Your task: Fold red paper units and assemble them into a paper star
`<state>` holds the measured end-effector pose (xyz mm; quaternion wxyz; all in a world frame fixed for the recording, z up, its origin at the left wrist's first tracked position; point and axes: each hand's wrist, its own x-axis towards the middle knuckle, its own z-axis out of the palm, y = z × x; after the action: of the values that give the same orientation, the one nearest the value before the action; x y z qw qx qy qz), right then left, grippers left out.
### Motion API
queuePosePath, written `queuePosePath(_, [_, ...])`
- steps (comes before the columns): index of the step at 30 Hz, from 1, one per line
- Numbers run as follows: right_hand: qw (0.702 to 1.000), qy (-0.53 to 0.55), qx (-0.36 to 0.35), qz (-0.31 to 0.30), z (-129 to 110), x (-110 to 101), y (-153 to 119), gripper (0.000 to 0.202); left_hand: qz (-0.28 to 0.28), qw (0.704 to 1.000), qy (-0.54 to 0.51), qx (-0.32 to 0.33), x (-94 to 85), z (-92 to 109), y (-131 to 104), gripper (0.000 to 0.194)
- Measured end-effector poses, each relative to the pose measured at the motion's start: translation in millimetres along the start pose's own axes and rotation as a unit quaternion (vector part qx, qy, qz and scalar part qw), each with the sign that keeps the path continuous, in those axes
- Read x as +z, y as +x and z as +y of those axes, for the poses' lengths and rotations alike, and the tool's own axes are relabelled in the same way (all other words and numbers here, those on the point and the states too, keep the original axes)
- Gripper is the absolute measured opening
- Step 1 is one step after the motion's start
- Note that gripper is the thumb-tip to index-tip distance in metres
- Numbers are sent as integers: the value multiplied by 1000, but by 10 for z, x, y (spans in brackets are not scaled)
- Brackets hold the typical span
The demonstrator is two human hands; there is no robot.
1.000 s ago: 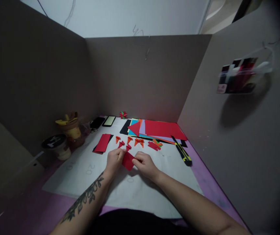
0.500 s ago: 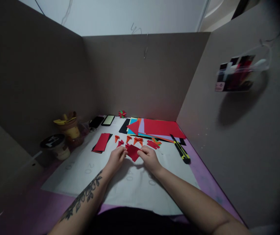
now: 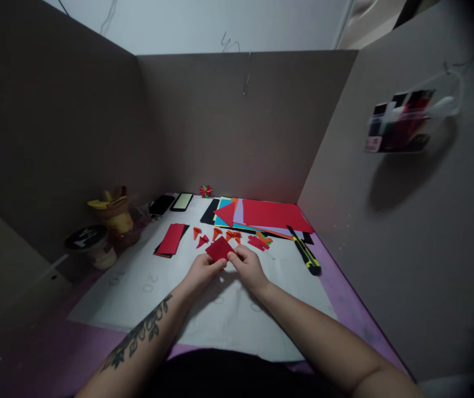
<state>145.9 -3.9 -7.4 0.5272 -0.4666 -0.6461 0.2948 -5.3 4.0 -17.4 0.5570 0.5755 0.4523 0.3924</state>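
A small red paper square (image 3: 219,249) is held between both hands above the white sheet (image 3: 157,293). My left hand (image 3: 206,269) grips its lower left edge, and my right hand (image 3: 248,265) pinches its right corner. Just beyond the hands lie small folded orange pieces (image 3: 233,236), a folded red piece (image 3: 202,241) and several red strips (image 3: 258,243). A stack of red and black rectangles (image 3: 172,239) rests to the left.
Large coloured sheets (image 3: 276,214) lie at the back. A yellow-black cutter (image 3: 308,257) is at the right. Two phones (image 3: 182,202), a paper star (image 3: 206,191), a lidded cup (image 3: 99,249) and a pot of tools (image 3: 118,218) stand or lie left and back. Grey panels surround the table.
The red square has turned and shifted slightly up and left. My left hand has moved from its left corner to the lower edge, thumb extended toward my right hand.
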Motion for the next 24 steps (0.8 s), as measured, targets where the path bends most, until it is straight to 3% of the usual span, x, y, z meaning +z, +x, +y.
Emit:
queuePosePath(8, [999,-18,23,25,27,-9,22,30,44,994,94,41,2,121,-52,36])
queuePosePath(13, [990,106,91,-8,33,34,10,30,82,985,124,91,27,99,-68,35])
queuePosePath(16, [978,152,146,-6,50,109,-28,32,77,984,132,94,42,90,-71,35])
queuePosePath(21, [958,233,161,51,57,112,54,31,66,984,138,88,27,136,-97,33])
queuePosePath(24, [953,223,148,144,121,-233,272,29,80,983,149,73,-64,144,-120,35])
